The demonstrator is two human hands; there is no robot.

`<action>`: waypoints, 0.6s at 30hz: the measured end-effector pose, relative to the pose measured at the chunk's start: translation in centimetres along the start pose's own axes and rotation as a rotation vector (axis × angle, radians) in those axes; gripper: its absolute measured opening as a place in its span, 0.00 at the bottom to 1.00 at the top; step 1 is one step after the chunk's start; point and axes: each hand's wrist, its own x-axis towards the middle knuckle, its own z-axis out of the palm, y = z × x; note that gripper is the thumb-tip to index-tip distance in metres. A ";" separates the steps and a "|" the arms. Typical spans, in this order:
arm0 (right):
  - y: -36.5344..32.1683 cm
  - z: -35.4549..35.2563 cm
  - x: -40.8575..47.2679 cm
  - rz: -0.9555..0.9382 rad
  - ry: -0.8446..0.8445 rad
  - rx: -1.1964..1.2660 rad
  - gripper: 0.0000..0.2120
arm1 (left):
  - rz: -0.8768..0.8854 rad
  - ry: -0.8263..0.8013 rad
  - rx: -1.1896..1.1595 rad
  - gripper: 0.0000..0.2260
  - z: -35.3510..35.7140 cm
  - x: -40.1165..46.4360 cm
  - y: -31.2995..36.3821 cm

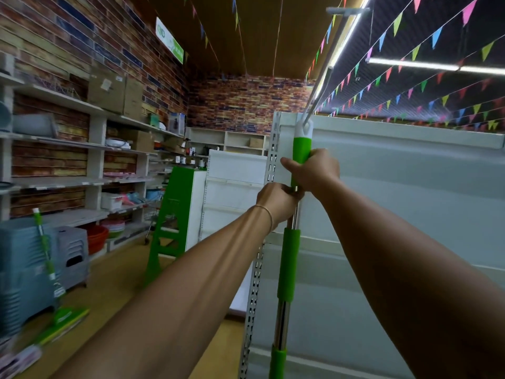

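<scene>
Pole of polished steel [284, 318], upright at frame centre: right hand [314, 170] is clasping its smooth green plastic sleeve [302, 146], left hand [278, 201] is gripping bare shaft below.

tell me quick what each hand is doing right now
Left hand: grips the pole on its bare steel part.
Right hand: grips the same pole by its upper green sleeve.

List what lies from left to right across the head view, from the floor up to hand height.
Leaning green mop → red basin → green stepladder → left hand → right hand, both gripping the green-sleeved pole → white shelf panel.
</scene>
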 end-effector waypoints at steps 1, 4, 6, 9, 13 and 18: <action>0.1 0.1 0.0 0.004 -0.001 0.013 0.23 | 0.019 -0.013 0.002 0.07 -0.1 -0.4 -0.3; 0.3 0.3 -0.2 0.008 -0.013 0.093 0.21 | 0.035 -0.076 -0.050 0.05 -0.6 -1.9 -1.5; 0.3 0.5 -0.6 0.007 -0.003 0.102 0.21 | 0.023 -0.150 -0.064 0.06 -1.4 -3.1 -2.3; 0.7 1.6 -2.4 -0.051 0.100 0.000 0.19 | -0.008 -0.235 0.030 0.11 -3.4 -5.0 -3.1; 2.6 3.6 -7.5 -0.225 0.200 -0.351 0.22 | 0.056 -0.273 0.315 0.17 -7.2 -7.5 -4.6; 0.9 6.4 -13.3 -0.427 0.109 -0.544 0.24 | 0.136 -0.404 0.896 0.20 -12.4 -11.0 -9.3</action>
